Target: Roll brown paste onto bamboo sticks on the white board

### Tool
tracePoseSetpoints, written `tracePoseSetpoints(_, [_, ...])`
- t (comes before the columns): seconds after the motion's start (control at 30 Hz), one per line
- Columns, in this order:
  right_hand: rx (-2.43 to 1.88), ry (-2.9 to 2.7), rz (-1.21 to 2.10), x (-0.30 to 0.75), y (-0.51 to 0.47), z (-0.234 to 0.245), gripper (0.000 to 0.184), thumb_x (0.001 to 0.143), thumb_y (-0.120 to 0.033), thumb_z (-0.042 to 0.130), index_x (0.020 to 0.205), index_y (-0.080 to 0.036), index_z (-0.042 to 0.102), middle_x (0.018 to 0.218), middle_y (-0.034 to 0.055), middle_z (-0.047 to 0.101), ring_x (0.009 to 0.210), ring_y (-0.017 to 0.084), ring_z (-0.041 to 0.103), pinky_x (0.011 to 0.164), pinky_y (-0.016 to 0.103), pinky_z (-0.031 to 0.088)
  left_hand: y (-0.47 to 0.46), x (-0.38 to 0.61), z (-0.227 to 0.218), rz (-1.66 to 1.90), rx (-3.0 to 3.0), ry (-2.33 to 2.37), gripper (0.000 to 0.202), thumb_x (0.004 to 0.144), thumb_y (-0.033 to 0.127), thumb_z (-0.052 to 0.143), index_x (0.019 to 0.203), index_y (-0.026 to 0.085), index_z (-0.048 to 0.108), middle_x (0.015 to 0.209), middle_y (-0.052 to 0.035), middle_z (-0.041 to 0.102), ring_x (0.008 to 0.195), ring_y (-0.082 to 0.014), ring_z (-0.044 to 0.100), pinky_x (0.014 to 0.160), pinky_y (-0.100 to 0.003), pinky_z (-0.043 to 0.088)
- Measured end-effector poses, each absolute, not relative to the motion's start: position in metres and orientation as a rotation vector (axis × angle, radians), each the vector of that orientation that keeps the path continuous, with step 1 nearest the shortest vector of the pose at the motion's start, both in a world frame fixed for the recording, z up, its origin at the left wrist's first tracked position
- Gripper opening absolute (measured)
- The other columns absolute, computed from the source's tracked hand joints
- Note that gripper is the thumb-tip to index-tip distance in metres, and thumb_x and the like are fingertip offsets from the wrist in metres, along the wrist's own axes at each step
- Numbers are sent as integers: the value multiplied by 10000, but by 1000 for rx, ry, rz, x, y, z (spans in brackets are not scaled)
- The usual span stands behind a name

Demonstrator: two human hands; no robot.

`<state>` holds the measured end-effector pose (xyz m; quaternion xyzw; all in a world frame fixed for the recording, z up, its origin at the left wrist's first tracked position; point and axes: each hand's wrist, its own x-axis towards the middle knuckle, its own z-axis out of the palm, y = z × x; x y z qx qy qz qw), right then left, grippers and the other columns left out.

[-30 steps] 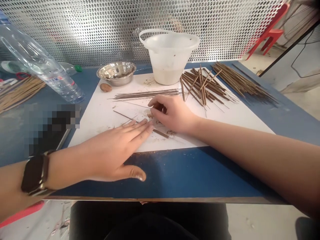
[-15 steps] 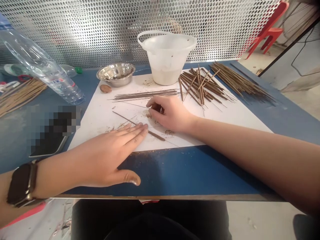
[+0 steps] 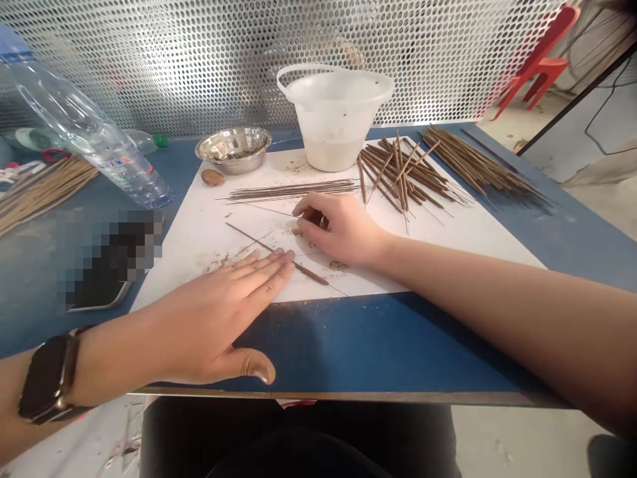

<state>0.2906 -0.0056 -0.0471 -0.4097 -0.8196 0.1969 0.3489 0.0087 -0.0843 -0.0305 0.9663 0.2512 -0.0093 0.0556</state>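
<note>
My left hand (image 3: 223, 299) lies flat with its fingers stretched out. Its fingertips press on a brown incense stick (image 3: 312, 273), thicker at its near right end, with a thin bare tip. My right hand (image 3: 343, 226) rests on its side on the white sheet (image 3: 189, 226), fingers curled toward the thumb. Something dark shows inside that curl, too shadowed to make out. Just beyond it lies a row of thin dark sticks (image 3: 293, 190). Brown crumbs (image 3: 338, 265) are scattered between the hands. A pile of thicker incense sticks (image 3: 398, 169) sits to the right.
Along the back stand a white bucket (image 3: 338, 119) and a metal bowl (image 3: 233, 149), with a brown lump (image 3: 213, 177) beside the bowl. A large plastic bottle (image 3: 99, 139) and a phone (image 3: 109, 265) are at left. Another stick bundle (image 3: 478, 162) lies at far right. A perforated metal panel (image 3: 199, 60) rises behind.
My left hand has shifted slightly toward me along the stick, which has barely moved. The right hand keeps its curled pose. The whole view has shifted a little.
</note>
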Motion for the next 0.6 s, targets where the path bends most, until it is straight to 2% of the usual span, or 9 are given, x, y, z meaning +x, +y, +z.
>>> tracePoseSetpoints(0.17, [-1053, -2132, 511, 290, -5, -47, 162, 945, -162, 619, 1040, -191, 747, 909, 57, 817, 809, 203, 701, 765, 329, 503, -74, 22, -25, -67, 2889, 799, 1195, 1001, 909, 468, 1834, 103, 179, 1838, -246, 283, 1695, -459, 336, 1388, -580, 315])
tracePoseSetpoints(0.33, [-1047, -2123, 504, 291, -5, -47, 158, 939, -159, 608, 1019, -190, 740, 886, 49, 806, 793, 199, 693, 755, 326, 495, -59, 50, -11, -187, 2816, 838, 1227, 1012, 946, 263, 1786, -6, 279, 1829, -289, 247, 1714, -476, 271, 1396, -604, 266])
tracePoseSetpoints(0.5, [-1049, -2123, 496, 291, -5, -47, 165, 937, -141, 617, 1027, -186, 747, 890, 52, 806, 796, 201, 697, 755, 328, 493, -59, 41, -12, -161, 2798, 864, 1231, 1005, 950, 269, 1807, 18, 219, 1856, -266, 177, 1729, -451, 239, 1409, -552, 256])
tracePoseSetpoints(0.6, [-1074, -2134, 502, 290, -5, -46, 151, 951, -157, 635, 1040, -188, 754, 901, 55, 810, 815, 209, 706, 769, 333, 493, -58, 17, -21, -107, 2840, 945, 1214, 1010, 935, 330, 1831, 64, 125, 1872, -250, 131, 1736, -461, 208, 1411, -577, 234])
